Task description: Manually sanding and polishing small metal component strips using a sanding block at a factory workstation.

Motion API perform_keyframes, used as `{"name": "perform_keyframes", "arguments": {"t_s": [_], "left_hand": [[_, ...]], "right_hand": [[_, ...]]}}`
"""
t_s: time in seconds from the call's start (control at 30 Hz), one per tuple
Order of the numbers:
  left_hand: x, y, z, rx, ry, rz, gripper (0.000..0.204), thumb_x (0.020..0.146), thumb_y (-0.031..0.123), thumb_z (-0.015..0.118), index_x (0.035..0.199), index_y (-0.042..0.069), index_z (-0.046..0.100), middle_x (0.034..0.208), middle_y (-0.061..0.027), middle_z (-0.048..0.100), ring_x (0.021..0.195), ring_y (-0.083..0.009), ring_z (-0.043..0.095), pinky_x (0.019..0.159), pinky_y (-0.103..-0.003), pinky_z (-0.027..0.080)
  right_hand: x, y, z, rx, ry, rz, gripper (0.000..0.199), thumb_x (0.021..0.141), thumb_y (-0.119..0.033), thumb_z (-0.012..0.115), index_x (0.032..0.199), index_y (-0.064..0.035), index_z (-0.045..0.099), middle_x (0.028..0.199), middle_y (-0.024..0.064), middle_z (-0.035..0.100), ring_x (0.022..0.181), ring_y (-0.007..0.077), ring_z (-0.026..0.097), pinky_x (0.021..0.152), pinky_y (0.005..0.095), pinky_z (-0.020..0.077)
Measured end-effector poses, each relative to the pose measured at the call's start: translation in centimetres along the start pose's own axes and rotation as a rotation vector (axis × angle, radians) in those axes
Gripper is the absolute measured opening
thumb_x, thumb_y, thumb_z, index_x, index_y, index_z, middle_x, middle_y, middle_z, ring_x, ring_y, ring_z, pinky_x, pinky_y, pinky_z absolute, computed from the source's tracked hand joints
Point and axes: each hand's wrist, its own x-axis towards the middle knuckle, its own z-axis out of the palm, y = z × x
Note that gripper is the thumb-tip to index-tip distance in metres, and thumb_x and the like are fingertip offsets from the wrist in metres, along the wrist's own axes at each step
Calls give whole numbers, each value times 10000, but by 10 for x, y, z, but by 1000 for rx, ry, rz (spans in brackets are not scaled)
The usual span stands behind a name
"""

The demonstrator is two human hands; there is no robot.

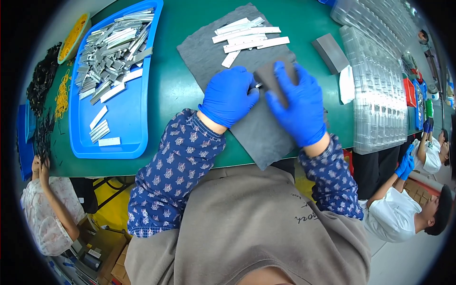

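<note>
My left hand (227,97), in a blue glove, is closed on a small metal strip (258,85); only a bright end of it shows past the fingers. Beside it, my right hand (300,109), also gloved in blue, grips a dark grey sponge block (267,77) with the fingers over its top. The block is right by the strip's end; whether they touch I cannot tell. Both hands are over a grey cloth (202,45) spread on the green table. A loose pile of silvery flat strips (251,40) lies on the cloth beyond my hands.
At left, a blue tray (114,151) carries many metal strips (111,52). A second grey block (331,53) and a white piece (346,84) lie right of the cloth. Stacked clear plastic trays (375,95) stand farther right. Other people sit at both sides.
</note>
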Motion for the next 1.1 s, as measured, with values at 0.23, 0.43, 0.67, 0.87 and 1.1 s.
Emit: {"name": "perform_keyframes", "arguments": {"t_s": [0.23,0.43,0.67,0.87,1.1], "left_hand": [[0,3,1,-73,14,-40,129,762,180,648,698,75,610,765,-117,578,711,-319,592,639,-427,477],[-1,2,-5,-103,-15,1,149,775,219,665,784,74,632,775,-124,572,707,-316,588,653,-417,479],[16,6,-24,46,23,198,294,837,104,600,1125,137,646,907,-96,602,812,-279,598,695,-391,479],[65,29,-3,367,-147,638,312,841,143,564,1112,257,668,1048,-42,589,1018,-250,561,768,-377,460],[77,27,-12,494,-363,606,232,746,156,658,975,171,688,1122,-70,600,1054,-280,556,809,-402,458]], "right_hand": [[16,65,6,-49,193,198,565,812,-316,707,1316,-101,569,1187,280,557,1090,408,551,952,439,447],[14,77,18,157,334,244,553,806,-248,734,1311,-89,574,1180,207,577,1081,327,573,950,397,456],[13,77,16,349,346,246,552,795,-215,747,1302,-77,578,1175,185,581,1066,310,584,949,381,460],[10,84,17,382,376,212,593,774,-275,752,1295,-55,570,1190,232,555,1070,361,559,935,413,466],[7,88,12,387,386,283,554,797,-205,749,1310,-92,574,1204,176,576,1087,303,587,944,373,469]]}}
